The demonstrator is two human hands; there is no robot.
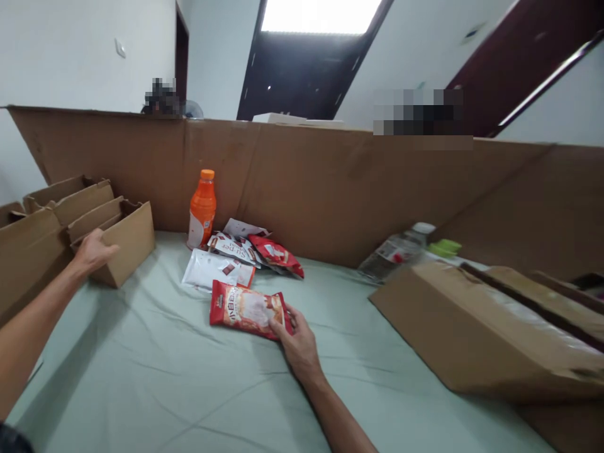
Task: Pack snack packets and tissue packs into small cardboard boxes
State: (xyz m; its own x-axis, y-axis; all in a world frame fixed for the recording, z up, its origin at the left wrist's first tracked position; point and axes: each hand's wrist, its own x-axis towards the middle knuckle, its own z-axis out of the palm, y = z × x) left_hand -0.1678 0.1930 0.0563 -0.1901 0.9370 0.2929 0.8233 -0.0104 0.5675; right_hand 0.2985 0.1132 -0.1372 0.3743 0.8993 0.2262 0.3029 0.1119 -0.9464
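Note:
My right hand (302,346) pinches the right end of a red and cream snack packet (250,307) low over the green cloth. Its thumb lies on top and the fingers curl around the edge. On the left, my left hand (95,253) is closed on the near end of a small open cardboard box (134,242); some of its fingers are hidden. Behind the snack packet lie a white packet (207,269), another white packet with printing (234,247) and a red packet (278,253), partly overlapping. An orange drink bottle (202,211) stands upright behind them.
More open cardboard boxes (28,258) stand at the far left. A large cardboard box (481,333) occupies the right side, with a clear plastic bottle (396,251) and a green object (444,248) behind it. A cardboard wall (321,189) closes off the back, above the green cloth (189,384).

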